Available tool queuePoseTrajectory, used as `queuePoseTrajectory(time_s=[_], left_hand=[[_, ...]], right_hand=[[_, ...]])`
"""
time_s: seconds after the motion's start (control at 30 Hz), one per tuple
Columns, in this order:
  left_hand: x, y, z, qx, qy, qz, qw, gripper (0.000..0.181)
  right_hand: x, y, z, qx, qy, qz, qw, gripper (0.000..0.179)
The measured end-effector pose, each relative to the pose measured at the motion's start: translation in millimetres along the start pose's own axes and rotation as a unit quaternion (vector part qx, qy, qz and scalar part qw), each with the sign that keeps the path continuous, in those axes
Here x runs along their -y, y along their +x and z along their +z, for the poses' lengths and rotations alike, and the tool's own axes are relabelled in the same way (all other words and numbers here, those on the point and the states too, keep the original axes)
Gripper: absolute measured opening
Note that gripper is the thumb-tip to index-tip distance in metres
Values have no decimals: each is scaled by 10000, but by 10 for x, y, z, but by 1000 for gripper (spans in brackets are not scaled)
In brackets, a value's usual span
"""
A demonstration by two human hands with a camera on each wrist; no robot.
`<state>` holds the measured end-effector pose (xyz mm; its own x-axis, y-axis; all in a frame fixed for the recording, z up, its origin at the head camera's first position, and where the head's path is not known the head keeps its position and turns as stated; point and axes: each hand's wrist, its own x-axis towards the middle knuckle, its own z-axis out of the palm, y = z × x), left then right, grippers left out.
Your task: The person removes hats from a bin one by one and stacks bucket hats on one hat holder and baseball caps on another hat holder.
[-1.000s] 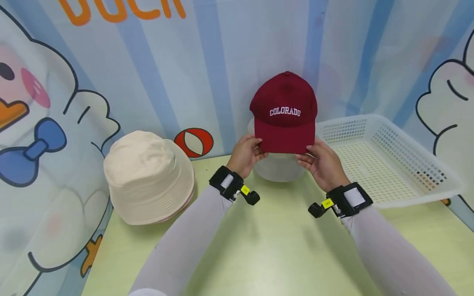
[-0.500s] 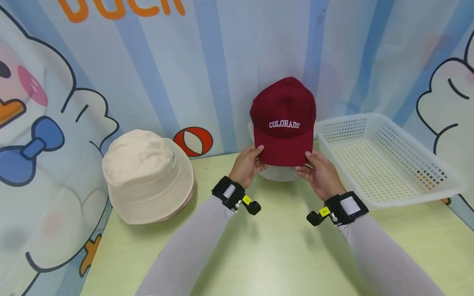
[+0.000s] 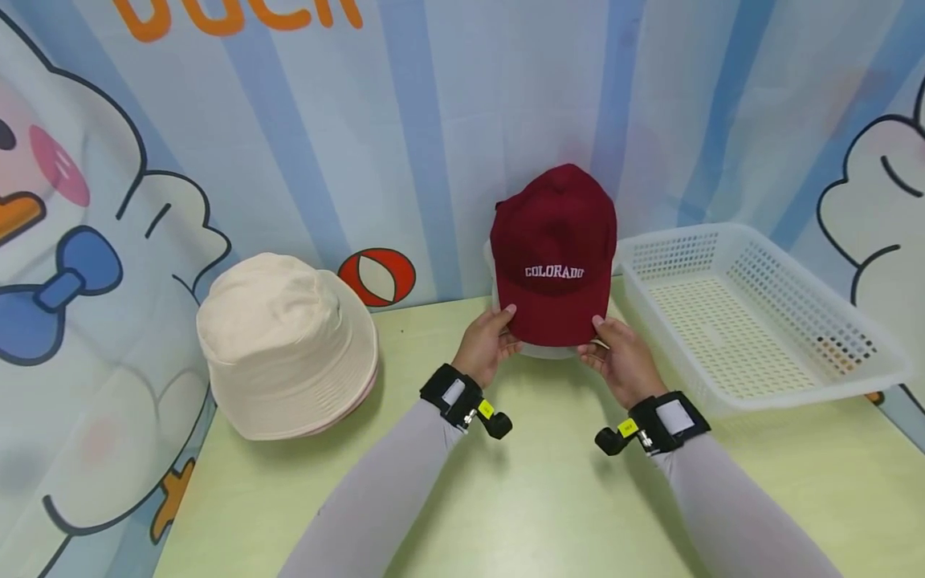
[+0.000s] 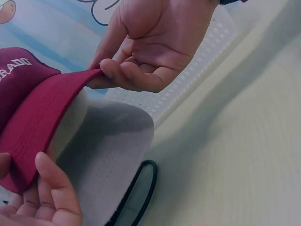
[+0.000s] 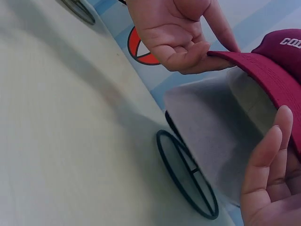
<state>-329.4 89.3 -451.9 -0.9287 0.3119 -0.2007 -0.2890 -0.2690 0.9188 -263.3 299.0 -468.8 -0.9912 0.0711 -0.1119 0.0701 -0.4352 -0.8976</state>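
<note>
A maroon baseball cap (image 3: 553, 257) lettered COLORADO faces me at the back of the table. My left hand (image 3: 486, 345) pinches one side of its brim, thumb on top and fingers beneath. The opposite side of the brim is pinched by my right hand (image 3: 625, 361). Behind and below the cap sits a pale grey hat (image 5: 202, 117), mostly hidden in the head view. Both wrist views show a black wire ring base (image 5: 188, 174) under that hat. Whether the cap rests on the hat, I cannot tell.
A cream bucket hat (image 3: 282, 345), with a pinkish edge below it, lies at the left of the table (image 3: 535, 498). To the right stands a white perforated plastic basket (image 3: 780, 397). A printed blue-striped cloth (image 3: 347, 120) hangs behind the table.
Both hands have come down and slightly toward me, still pinching the brim. The cap has lowered with them, covering more of the pale hat. The cream hat and basket stay put.
</note>
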Motion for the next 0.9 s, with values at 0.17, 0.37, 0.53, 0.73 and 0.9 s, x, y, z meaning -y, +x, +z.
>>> queuePoseTrajectory(time_s=[0.17,0.37,0.53,0.73,0.9], left_hand=[[81,21,-40,-64,142,-36,9999,18],[208,71,-84,-141,201,-76,9997,17],[339,114,-109,-286,136,-117,9994,19],[443,152,-111,-495,-164,-121,9986,18],[507,174,-139,-602,-308,-139,9976,20]], right_hand=[[-98,12,-36,-153,-85,127,9998,17],[-226,44,-75,-326,-219,195,9990,20],[-333,74,-102,-423,-150,279,9986,21],[-412,118,-118,-467,-24,232,9986,19],[-455,151,-118,-440,-55,234,9987,19]])
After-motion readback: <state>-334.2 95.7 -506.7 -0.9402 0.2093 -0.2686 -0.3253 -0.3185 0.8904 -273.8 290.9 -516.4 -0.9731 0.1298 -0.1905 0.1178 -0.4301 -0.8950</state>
